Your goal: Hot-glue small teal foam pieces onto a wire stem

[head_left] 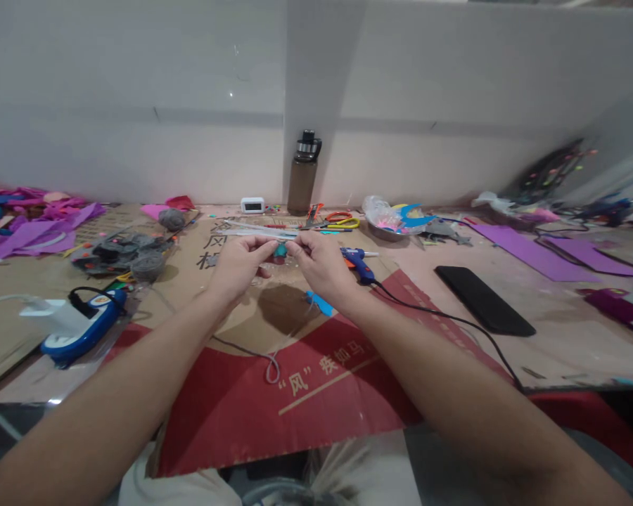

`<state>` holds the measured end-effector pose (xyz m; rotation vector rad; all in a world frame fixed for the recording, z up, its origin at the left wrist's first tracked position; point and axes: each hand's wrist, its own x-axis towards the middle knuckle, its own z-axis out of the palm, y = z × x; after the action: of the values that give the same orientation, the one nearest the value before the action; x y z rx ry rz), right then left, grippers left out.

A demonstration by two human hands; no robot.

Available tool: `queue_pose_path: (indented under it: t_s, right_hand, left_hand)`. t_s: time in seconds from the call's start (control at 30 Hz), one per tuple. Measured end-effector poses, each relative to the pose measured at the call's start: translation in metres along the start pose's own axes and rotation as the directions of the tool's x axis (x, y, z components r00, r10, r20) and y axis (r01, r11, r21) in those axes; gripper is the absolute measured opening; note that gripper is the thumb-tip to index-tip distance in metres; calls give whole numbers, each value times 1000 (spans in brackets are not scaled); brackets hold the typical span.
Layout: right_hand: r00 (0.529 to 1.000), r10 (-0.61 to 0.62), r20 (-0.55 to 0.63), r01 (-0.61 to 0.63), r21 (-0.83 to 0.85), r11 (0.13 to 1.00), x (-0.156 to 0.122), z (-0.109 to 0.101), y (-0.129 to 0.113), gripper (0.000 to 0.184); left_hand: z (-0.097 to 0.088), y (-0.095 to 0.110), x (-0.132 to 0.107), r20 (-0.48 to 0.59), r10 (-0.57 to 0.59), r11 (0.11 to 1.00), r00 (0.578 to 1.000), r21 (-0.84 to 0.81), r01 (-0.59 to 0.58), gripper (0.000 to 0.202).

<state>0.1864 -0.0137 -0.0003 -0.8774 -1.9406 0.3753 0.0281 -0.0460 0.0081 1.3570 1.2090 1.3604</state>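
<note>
My left hand (241, 266) and my right hand (321, 263) meet over the cardboard, fingertips pinched on a small teal piece (280, 251) between them. Its exact kind is too small to make out, and the fingers cover part of it. Below my right hand lies a bright blue cut piece (320, 303), and a grey cord (272, 365) loops across the cardboard. Just right of that hand rests a blue glue gun (359, 263) with a black cable.
The red and brown cardboard (226, 414) overhangs the table's front edge. A bottle (302, 176) stands by the wall, with scissors (342, 222) and a bowl (387, 232) nearby. At right lies a black phone (482, 300); at left, a blue power strip (84, 334) and grey yarn pieces (119, 254).
</note>
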Motion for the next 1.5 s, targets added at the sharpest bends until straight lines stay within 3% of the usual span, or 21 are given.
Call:
queue_pose_path:
  t_s: [0.27,0.37,0.53,0.63,0.77,0.83,0.97,1.17,1.33,1.4,1.5]
  right_hand:
    - [995,93,-42,-95,-50,994,0,-4,-4,24]
    - [993,108,-54,-107,20,994,1,-4,0,16]
    - [987,155,30,-158,192,969,4,-1,8,14]
    - [979,201,17,-201,189,961,5,-2,7,15]
    - [969,240,65,-244,75,967,7,-4,8,16]
    - [948,282,148,-285,0,959,7,-2,12,17]
    - [868,391,306,-356,-165,920,4,7,22,19]
    - [853,388,350,-224,-426,877,-10,19,24,16]
    - [944,255,208,-134,-465,875,-15,19,20,29]
    - [956,250,151,-168,-412,895,-13,18,19,32]
    - [957,261,128,-224,-248,943,-10,15,18,19]
  left_hand:
    - [0,2,1,72,-13,998,997,-64,18,26]
    - [-1,2,2,109,-20,996,994,-87,29,26]
    - [-3,2,3,160,-65,983,985,-158,91,29]
    - [-5,3,5,103,-36,966,994,-252,62,26]
    - [-12,2,11,-122,-30,972,992,-234,1,13]
    - [-15,-1,15,-173,-35,979,984,-203,-1,12]
    - [-16,-9,18,-118,-62,986,991,-160,42,10]
    - [-8,-18,16,-40,-64,996,997,-56,62,16]
    - [-4,-18,12,-20,-87,996,996,-27,87,19]
    - [-4,-19,11,25,-95,995,995,-41,96,19]
    - [-5,-21,11,77,-106,992,991,-62,110,22]
